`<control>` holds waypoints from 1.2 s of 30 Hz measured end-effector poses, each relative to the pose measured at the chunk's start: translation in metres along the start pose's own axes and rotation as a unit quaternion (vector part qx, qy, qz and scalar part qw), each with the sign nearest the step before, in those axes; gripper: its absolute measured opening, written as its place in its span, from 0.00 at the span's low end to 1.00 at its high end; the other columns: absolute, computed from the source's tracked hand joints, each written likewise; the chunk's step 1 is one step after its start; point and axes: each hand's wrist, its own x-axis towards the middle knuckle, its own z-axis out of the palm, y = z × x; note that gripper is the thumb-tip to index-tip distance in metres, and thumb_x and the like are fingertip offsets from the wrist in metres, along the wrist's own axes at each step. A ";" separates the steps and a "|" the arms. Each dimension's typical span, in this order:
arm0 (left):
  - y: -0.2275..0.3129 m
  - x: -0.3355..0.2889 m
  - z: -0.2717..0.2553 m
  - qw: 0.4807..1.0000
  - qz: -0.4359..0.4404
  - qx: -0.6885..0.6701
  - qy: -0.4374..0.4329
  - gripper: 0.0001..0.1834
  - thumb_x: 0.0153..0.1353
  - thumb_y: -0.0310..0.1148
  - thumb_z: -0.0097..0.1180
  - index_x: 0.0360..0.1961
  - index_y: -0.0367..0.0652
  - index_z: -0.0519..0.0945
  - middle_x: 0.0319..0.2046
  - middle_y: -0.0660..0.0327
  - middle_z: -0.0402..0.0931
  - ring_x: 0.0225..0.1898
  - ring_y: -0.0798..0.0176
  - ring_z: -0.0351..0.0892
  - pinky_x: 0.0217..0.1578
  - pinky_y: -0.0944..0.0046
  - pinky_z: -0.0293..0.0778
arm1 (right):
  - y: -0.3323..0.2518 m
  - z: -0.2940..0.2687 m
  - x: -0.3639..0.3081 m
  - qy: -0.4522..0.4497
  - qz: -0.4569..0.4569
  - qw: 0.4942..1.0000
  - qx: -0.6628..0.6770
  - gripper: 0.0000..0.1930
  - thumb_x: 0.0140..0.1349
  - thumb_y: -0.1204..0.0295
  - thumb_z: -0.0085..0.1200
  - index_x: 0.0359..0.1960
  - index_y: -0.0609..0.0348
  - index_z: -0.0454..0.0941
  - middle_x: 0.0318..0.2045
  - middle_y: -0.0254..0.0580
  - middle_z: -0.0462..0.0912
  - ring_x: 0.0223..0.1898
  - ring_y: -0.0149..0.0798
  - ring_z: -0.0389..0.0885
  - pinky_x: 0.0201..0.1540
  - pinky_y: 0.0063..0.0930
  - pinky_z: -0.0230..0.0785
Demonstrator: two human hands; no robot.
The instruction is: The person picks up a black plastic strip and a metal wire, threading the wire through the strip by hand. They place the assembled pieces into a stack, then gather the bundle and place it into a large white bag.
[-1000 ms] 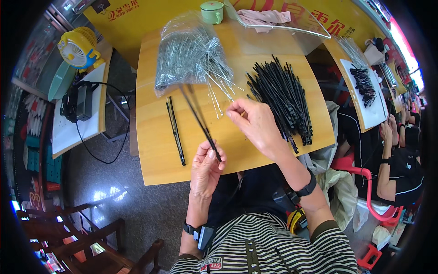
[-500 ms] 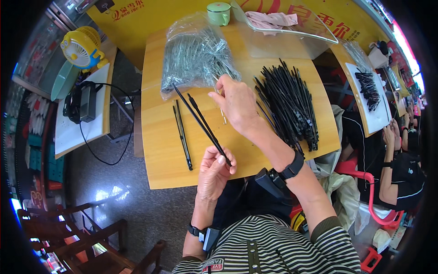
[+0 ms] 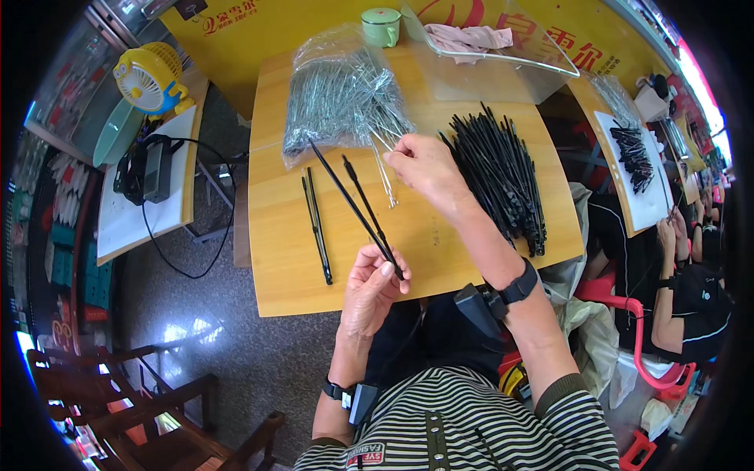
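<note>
Two slim black rods [image 3: 351, 200], spread apart at their far ends, are pinched near their lower ends by my left hand [image 3: 372, 286]. My right hand [image 3: 430, 171] has its thumb and fingertips together on a thin silvery metal rod [image 3: 380, 140] at the mouth of a clear plastic bag [image 3: 314, 106]. That bag is full of similar metal rods. A few loose metal rods [image 3: 387, 180] stick out of it toward me. Left of my left hand, a pair of black rods [image 3: 317, 228] lies on the wooden table [image 3: 279, 275]. A big pile of black rods [image 3: 499, 177] lies beyond my right forearm.
A green lidded mug [image 3: 381, 30] and a clear plastic bin [image 3: 491, 78] with a pink cloth stand at the back. At left, a side table holds a yellow fan [image 3: 148, 78] and a black power adapter [image 3: 157, 173]. A co-worker sits at right by a red chair [image 3: 640, 330].
My right hand has shifted slightly right and down, drawing a metal rod partly from the bag. The two rods in my left hand have spread a little wider.
</note>
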 end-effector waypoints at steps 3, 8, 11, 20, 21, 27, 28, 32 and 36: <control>-0.001 0.000 -0.001 1.000 -0.002 0.013 -0.005 0.10 0.59 0.29 0.54 0.40 0.45 0.70 0.33 0.60 0.71 0.33 0.66 0.74 0.29 0.71 0.71 | -0.012 -0.020 -0.021 -0.107 0.097 0.988 0.058 0.12 0.56 0.67 0.53 0.23 0.64 0.72 0.15 0.35 0.73 0.18 0.26 0.71 0.21 0.22 0.64; -0.001 -0.002 0.001 1.000 0.006 0.004 0.007 0.12 0.56 0.25 0.56 0.41 0.45 0.70 0.35 0.59 0.73 0.34 0.64 0.75 0.30 0.69 0.73 | -0.017 -0.040 -0.067 -0.157 0.146 0.974 0.069 0.09 0.58 0.71 0.49 0.28 0.66 0.72 0.16 0.38 0.75 0.16 0.27 0.73 0.20 0.21 0.67; -0.001 -0.008 0.007 1.000 0.003 0.009 -0.007 0.12 0.58 0.21 0.53 0.43 0.41 0.70 0.37 0.61 0.72 0.37 0.65 0.76 0.35 0.69 0.76 | -0.009 -0.047 -0.088 -0.173 0.156 0.962 0.143 0.07 0.61 0.72 0.49 0.30 0.64 0.71 0.19 0.34 0.74 0.18 0.25 0.74 0.21 0.17 0.68; 0.002 -0.024 0.041 0.998 -0.020 0.062 -0.008 0.17 0.57 0.19 0.52 0.49 0.38 0.68 0.33 0.61 0.72 0.38 0.63 0.77 0.36 0.68 0.78 | -0.006 -0.063 -0.113 -0.167 0.129 0.899 0.385 0.05 0.61 0.71 0.52 0.34 0.59 0.71 0.28 0.35 0.77 0.25 0.23 0.74 0.24 0.14 0.69; 0.003 -0.026 0.043 0.997 -0.019 0.068 -0.007 0.18 0.57 0.19 0.52 0.49 0.38 0.68 0.33 0.61 0.72 0.38 0.62 0.77 0.36 0.67 0.78 | -0.007 -0.064 -0.115 -0.182 0.136 0.889 0.397 0.06 0.61 0.71 0.52 0.34 0.59 0.71 0.28 0.36 0.77 0.25 0.23 0.74 0.24 0.13 0.69; 0.004 -0.030 0.045 0.997 0.001 0.082 -0.013 0.18 0.57 0.19 0.53 0.49 0.37 0.68 0.34 0.60 0.72 0.38 0.62 0.78 0.36 0.67 0.78 | -0.008 -0.066 -0.122 -0.205 0.145 0.857 0.451 0.06 0.60 0.71 0.53 0.36 0.59 0.72 0.30 0.38 0.78 0.25 0.23 0.72 0.22 0.12 0.66; 0.004 -0.030 0.045 0.996 0.001 0.086 -0.013 0.18 0.57 0.19 0.53 0.49 0.37 0.68 0.33 0.60 0.72 0.38 0.62 0.78 0.36 0.66 0.78 | -0.008 -0.066 -0.122 -0.199 0.143 0.855 0.456 0.06 0.60 0.71 0.53 0.36 0.59 0.72 0.30 0.38 0.78 0.24 0.22 0.72 0.21 0.11 0.66; 0.002 -0.029 0.044 0.996 0.008 0.087 -0.026 0.18 0.57 0.19 0.53 0.50 0.37 0.68 0.35 0.58 0.73 0.39 0.61 0.78 0.36 0.66 0.78 | -0.006 -0.064 -0.122 -0.211 0.154 0.853 0.451 0.06 0.60 0.72 0.53 0.36 0.60 0.72 0.30 0.39 0.78 0.24 0.22 0.72 0.20 0.11 0.65; 0.002 -0.030 0.044 0.997 0.009 0.076 -0.032 0.19 0.57 0.19 0.53 0.50 0.38 0.68 0.39 0.56 0.74 0.39 0.61 0.78 0.37 0.66 0.78 | -0.007 -0.063 -0.123 -0.228 0.163 0.835 0.473 0.07 0.60 0.72 0.53 0.37 0.61 0.71 0.29 0.40 0.78 0.23 0.21 0.70 0.19 0.10 0.64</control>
